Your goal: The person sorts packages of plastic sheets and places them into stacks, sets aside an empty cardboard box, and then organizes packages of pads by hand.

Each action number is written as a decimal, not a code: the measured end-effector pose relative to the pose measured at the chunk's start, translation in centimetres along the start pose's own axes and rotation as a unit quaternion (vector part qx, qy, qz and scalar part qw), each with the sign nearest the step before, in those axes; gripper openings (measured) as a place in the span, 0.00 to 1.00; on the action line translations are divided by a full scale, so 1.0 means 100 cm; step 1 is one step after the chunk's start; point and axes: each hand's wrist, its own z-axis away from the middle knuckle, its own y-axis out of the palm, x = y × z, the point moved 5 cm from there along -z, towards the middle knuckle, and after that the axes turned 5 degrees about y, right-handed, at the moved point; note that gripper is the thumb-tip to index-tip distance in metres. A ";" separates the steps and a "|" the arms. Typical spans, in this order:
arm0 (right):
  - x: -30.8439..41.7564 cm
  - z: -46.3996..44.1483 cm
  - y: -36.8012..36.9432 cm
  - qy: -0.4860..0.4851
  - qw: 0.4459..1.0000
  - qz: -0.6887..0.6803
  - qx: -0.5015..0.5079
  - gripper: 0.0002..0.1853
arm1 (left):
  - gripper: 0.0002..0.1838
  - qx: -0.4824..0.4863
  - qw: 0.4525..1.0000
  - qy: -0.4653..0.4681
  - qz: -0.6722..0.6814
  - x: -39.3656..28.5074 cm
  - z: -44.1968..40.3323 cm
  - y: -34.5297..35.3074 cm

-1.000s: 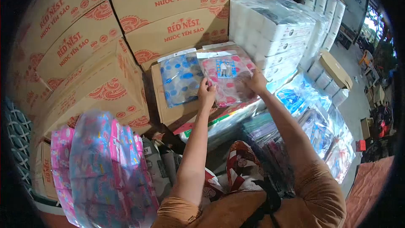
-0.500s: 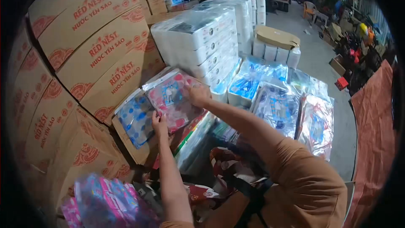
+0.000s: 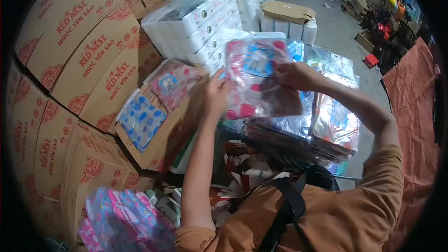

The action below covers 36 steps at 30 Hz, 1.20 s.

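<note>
Pink-dotted packet (image 3: pixel 252 94) has been lifted rightward off the carton (image 3: pixel 173 123).
</note>
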 end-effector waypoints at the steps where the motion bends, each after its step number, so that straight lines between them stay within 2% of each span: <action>1: -0.008 0.019 -0.007 0.016 0.999 0.035 0.012 0.17 | 0.25 0.017 0.999 0.010 0.032 0.003 -0.003 0.020; 2: -0.018 0.036 -0.011 0.045 0.999 -0.004 0.012 0.17 | 0.24 0.035 0.997 0.020 0.066 0.000 -0.005 0.039; 3: -0.027 0.052 -0.013 0.076 0.996 -0.042 0.012 0.17 | 0.23 0.049 0.998 0.004 0.029 0.000 -0.005 0.053; 4: -0.029 0.063 -0.011 0.043 0.997 -0.057 -0.027 0.12 | 0.23 0.052 0.998 0.003 0.034 0.005 -0.007 0.062; 6: -0.048 0.080 -0.003 0.123 0.992 -0.018 0.008 0.13 | 0.27 0.133 0.991 -0.014 0.023 0.021 -0.010 0.082; 8: -0.055 0.090 0.004 0.119 0.992 -0.041 -0.003 0.15 | 0.25 0.138 0.990 -0.009 0.000 0.026 -0.010 0.087; 10: -0.054 0.093 0.014 0.112 0.992 -0.048 0.032 0.17 | 0.28 0.170 0.981 -0.049 -0.085 0.034 -0.006 0.088; 11: -0.047 0.098 0.010 0.159 0.980 -0.086 0.086 0.19 | 0.31 0.158 0.978 -0.027 -0.133 0.039 -0.005 0.085; 12: -0.052 0.098 0.012 0.156 0.980 -0.089 0.087 0.19 | 0.31 0.157 0.978 -0.029 -0.137 0.042 -0.006 0.083; 14: -0.044 0.093 -0.001 0.084 0.995 0.043 -0.038 0.20 | 0.32 0.137 0.936 -0.008 -0.326 0.030 -0.007 0.079; 15: -0.052 0.091 -0.001 0.153 0.987 0.035 0.035 0.27 | 0.32 0.133 0.935 -0.012 -0.329 0.025 -0.006 0.080; 17: -0.066 0.093 0.004 0.149 0.978 0.140 -0.045 0.34 | 0.39 0.158 0.888 0.085 -0.423 -0.005 0.000 0.098; 18: -0.082 0.090 0.013 0.204 0.968 0.143 0.008 0.39 | 0.39 0.153 0.889 0.081 -0.423 -0.015 0.004 0.106; 20: -0.102 0.088 0.028 0.246 0.955 0.167 0.018 0.39 | 0.44 0.257 0.843 0.000 -0.472 -0.017 0.015 0.129; 24: -0.110 0.092 0.049 0.246 0.966 0.067 0.041 0.39 | 0.44 0.288 0.840 -0.047 -0.457 0.024 0.033 0.143; 33: -0.112 0.088 0.071 0.237 0.963 0.126 0.001 0.33 | 0.42 0.276 0.850 -0.046 -0.447 0.038 0.039 0.135; 36: -0.115 0.087 0.073 0.193 0.972 0.129 -0.021 0.32 | 0.42 0.272 0.860 -0.037 -0.431 0.042 0.039 0.135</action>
